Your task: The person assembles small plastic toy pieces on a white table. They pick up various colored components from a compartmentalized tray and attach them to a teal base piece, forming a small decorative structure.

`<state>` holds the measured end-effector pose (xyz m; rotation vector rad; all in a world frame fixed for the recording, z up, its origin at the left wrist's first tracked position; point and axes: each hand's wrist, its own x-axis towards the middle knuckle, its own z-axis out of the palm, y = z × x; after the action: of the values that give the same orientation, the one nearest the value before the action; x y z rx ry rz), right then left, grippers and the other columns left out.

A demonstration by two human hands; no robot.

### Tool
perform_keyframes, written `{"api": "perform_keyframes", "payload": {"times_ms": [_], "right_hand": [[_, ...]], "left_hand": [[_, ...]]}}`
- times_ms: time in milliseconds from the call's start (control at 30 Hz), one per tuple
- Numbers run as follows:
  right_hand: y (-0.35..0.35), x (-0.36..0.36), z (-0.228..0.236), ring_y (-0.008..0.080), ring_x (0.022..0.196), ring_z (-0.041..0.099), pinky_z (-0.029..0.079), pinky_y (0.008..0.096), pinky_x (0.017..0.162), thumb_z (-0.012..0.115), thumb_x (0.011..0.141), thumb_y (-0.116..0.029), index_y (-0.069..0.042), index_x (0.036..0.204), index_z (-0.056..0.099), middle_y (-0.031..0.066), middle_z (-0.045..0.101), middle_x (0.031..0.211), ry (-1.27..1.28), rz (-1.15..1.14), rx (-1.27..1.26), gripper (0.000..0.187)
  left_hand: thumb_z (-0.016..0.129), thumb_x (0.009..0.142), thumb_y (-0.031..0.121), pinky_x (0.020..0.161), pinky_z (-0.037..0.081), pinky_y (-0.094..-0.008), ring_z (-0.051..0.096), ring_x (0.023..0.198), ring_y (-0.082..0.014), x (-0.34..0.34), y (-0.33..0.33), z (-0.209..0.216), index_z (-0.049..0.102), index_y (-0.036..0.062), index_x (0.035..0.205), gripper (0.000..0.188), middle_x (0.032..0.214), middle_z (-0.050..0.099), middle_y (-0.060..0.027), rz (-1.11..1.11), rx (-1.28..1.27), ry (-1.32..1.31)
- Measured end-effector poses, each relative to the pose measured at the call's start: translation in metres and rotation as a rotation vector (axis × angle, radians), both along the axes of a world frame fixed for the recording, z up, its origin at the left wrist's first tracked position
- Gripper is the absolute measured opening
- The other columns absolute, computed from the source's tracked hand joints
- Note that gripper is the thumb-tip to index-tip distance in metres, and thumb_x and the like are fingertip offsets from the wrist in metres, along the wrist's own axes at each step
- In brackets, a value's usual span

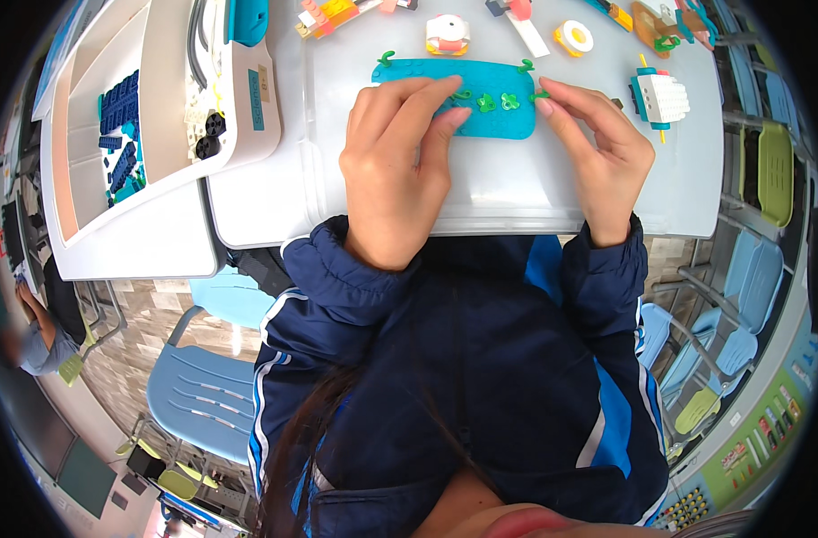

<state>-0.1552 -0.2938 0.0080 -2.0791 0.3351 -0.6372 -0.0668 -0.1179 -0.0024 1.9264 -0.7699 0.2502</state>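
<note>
A teal studded plate (490,125) with rounded corners lies on the table in front of me, with small green plant pieces (486,102) on it. One green curl (387,59) stands at its far left corner, another (526,65) at its far right. My left hand (395,157) reaches over the plate's left part. Its thumb and index finger are apart; the index tip is by a green piece (463,94), and whether it touches cannot be told. At the right edge of the plate, my right hand (602,139) pinches a small green piece (540,95) between thumb and index finger.
To the left stands a white sorting bin (167,179) with dark blue and teal bricks. Small brick models, including a white block with teal sides (662,98) and a round yellow-white piece (574,38), lie along the far and right table. Blue chairs (203,390) surround the table.
</note>
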Motion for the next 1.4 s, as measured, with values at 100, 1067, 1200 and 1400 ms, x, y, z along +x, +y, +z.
{"api": "perform_keyframes", "payload": {"times_ms": [100, 1067, 1200, 1400], "right_hand": [[0.0, 0.003, 0.001, 0.0151, 0.087, 0.069, 0.053, 0.0246, 0.079, 0.072, 0.084, 0.003, 0.0, 0.104, 0.075, 0.0104, 0.074, 0.098, -0.015, 0.015, -0.098, 0.021], [-0.002, -0.003, -0.004, 0.0122, 0.09, 0.069, 0.053, 0.0262, 0.084, 0.073, 0.086, -0.002, -0.003, 0.12, 0.068, 0.0074, 0.074, 0.095, 0.039, -0.012, 0.118, 0.034], [-0.005, -0.002, -0.007, 0.011, 0.086, 0.07, 0.054, 0.0243, 0.079, 0.074, 0.085, -0.003, -0.006, 0.116, 0.071, 0.0063, 0.076, 0.092, 0.013, 0.006, 0.129, 0.031], [-0.005, -0.002, -0.008, 0.011, 0.084, 0.069, 0.054, 0.0243, 0.078, 0.073, 0.085, -0.003, -0.004, 0.111, 0.073, 0.0077, 0.075, 0.094, 0.006, 0.018, 0.152, 0.026]], "left_hand": [[0.072, 0.084, -0.001, 0.074, 0.052, -0.0291, 0.066, 0.084, -0.0224, 0.0, 0.0, -0.003, 0.073, 0.0027, 0.104, 0.02, 0.096, 0.069, -0.012, 0.024, -0.031, 0.029], [0.073, 0.083, -0.001, 0.065, 0.051, -0.0277, 0.066, 0.07, -0.0155, 0.023, 0.028, 0.02, 0.069, -0.0026, 0.092, 0.01, 0.084, 0.068, -0.0085, -0.056, 0.061, -0.049], [0.074, 0.085, 0.004, 0.071, 0.046, -0.0238, 0.06, 0.077, -0.0107, 0.025, 0.043, 0.009, 0.07, -0.0027, 0.092, 0.01, 0.085, 0.069, -0.0056, 0.053, 0.067, 0.095], [0.077, 0.083, 0.007, 0.068, 0.041, -0.0235, 0.055, 0.075, -0.0084, 0.028, 0.034, 0.007, 0.073, -0.0006, 0.094, 0.014, 0.088, 0.071, -0.0038, 0.12, 0.088, 0.161]]}}
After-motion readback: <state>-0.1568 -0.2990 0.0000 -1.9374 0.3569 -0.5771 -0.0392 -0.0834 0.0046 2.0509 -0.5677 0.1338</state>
